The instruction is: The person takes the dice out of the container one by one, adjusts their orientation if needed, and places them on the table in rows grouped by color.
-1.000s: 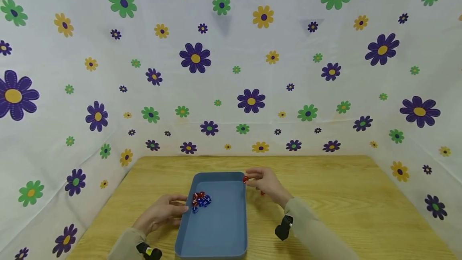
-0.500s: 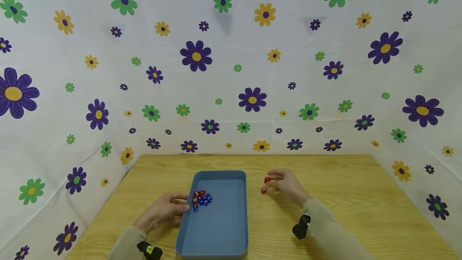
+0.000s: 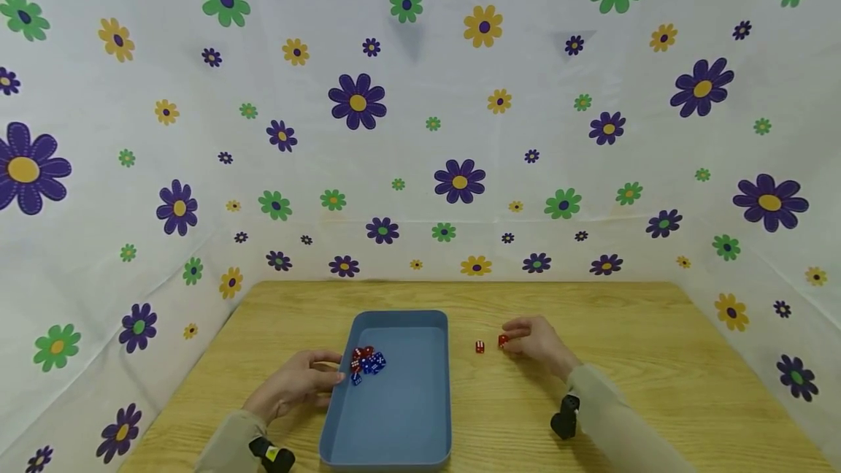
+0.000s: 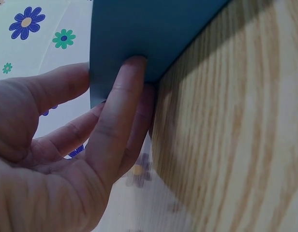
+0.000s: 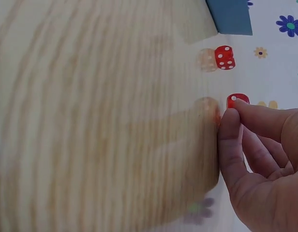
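My right hand (image 3: 535, 341) pinches a red die (image 3: 503, 341) between thumb and fingertips, low over the wooden table; in the right wrist view the die (image 5: 236, 99) shows white pips above the fingertips. Another red die (image 3: 479, 347) stands on the table between that hand and the blue tray (image 3: 414, 422). My left hand (image 3: 302, 382) rests against the tray's left side. The left wrist view shows its fingertips on the outer wall (image 4: 154, 29) and at the rim. Inside the tray, near its left wall, sit several red dice (image 3: 356, 363) and blue dice (image 3: 376, 363) in a cluster.
The wooden table (image 3: 591, 320) reaches back to a white cloth (image 3: 394, 144) printed with flowers, which encloses it at the back and on both sides. Black wrist cameras (image 3: 565, 418) are strapped over beige sleeves.
From the tray's right rim, my right hand has moved right and down to the table with the red die, past the other red die. The left hand keeps its place at the tray.
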Demonstrator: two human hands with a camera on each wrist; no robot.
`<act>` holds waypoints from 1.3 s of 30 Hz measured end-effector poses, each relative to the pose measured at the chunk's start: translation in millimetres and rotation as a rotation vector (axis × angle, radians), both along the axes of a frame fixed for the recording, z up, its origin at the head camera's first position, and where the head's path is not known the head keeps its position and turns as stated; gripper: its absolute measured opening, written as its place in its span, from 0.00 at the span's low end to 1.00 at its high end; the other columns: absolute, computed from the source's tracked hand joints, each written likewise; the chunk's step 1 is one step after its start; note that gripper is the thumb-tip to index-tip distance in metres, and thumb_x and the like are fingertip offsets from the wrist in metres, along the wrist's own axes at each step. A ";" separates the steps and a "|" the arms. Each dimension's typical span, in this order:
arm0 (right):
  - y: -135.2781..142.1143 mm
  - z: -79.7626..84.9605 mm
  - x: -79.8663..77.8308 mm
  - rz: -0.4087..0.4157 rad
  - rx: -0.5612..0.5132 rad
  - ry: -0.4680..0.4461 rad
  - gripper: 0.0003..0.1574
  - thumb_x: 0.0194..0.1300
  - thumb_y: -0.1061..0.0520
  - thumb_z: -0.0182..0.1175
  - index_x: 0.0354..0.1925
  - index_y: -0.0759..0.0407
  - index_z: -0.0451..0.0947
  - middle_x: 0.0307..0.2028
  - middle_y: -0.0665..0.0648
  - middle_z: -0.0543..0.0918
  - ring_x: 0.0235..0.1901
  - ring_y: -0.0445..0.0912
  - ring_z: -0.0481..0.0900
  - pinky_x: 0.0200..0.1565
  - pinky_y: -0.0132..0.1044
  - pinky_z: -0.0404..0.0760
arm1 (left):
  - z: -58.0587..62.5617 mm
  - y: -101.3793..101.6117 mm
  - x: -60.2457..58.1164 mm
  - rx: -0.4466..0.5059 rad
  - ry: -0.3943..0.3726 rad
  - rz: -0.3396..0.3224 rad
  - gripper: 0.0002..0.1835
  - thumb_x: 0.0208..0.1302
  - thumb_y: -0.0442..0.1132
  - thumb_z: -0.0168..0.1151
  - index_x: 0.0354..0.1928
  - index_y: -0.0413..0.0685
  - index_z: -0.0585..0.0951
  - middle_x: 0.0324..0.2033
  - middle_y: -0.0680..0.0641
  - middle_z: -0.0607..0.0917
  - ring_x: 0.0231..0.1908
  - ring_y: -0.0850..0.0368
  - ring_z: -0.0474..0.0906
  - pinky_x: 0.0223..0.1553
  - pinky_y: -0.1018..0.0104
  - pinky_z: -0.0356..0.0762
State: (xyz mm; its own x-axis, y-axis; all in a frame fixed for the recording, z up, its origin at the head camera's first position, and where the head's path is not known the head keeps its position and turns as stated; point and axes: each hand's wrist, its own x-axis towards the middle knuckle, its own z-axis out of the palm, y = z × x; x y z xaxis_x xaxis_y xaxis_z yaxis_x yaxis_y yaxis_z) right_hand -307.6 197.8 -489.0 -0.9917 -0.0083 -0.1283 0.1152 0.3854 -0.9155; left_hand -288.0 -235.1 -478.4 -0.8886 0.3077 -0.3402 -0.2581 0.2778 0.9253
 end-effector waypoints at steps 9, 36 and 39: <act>2.6 -4.0 -2.1 0.039 0.032 0.024 0.24 0.57 0.73 0.65 0.54 0.71 0.78 0.46 0.64 0.85 0.40 0.47 0.84 0.40 0.39 0.86 | 0.1 -0.1 -1.3 -0.003 0.002 -0.011 0.32 0.65 0.36 0.65 0.66 0.29 0.65 0.48 0.36 0.81 0.41 0.53 0.84 0.43 0.54 0.85; 19.9 -3.9 -2.5 0.160 -0.057 0.006 0.29 0.60 0.71 0.62 0.60 0.73 0.72 0.55 0.70 0.80 0.43 0.50 0.85 0.42 0.40 0.85 | 0.0 0.2 -1.9 -0.026 -0.004 -0.013 0.33 0.65 0.37 0.65 0.66 0.28 0.64 0.48 0.36 0.80 0.41 0.53 0.83 0.43 0.54 0.85; 22.0 -3.0 -2.8 0.129 -0.059 0.009 0.27 0.62 0.69 0.62 0.60 0.72 0.72 0.53 0.70 0.81 0.43 0.50 0.85 0.43 0.42 0.85 | -0.3 0.0 -2.2 -0.020 -0.008 -0.006 0.32 0.65 0.36 0.65 0.66 0.29 0.65 0.48 0.36 0.81 0.41 0.53 0.83 0.43 0.55 0.85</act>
